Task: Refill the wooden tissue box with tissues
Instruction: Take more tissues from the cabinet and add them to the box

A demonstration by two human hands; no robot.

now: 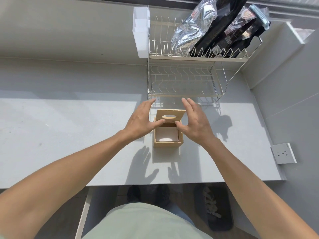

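A small wooden tissue box [167, 144] stands on the grey counter in the middle of the view. Its lid [170, 116], with an oval slot, is slid or tilted back over the far edge, so the top is partly uncovered. White tissues [166, 135] fill the inside. My left hand [140, 119] is at the box's left side, fingers spread, thumb touching the lid's near edge. My right hand [194, 120] is at the right side, fingers spread, thumb touching the lid's near right corner.
A two-tier wire dish rack [184, 80] stands just behind the box, with a white plastic holder [140, 31] on its left and foil and black bags [215, 26] on top. A wall socket [283, 153] is at the right. The counter's front edge [155, 184] is near me.
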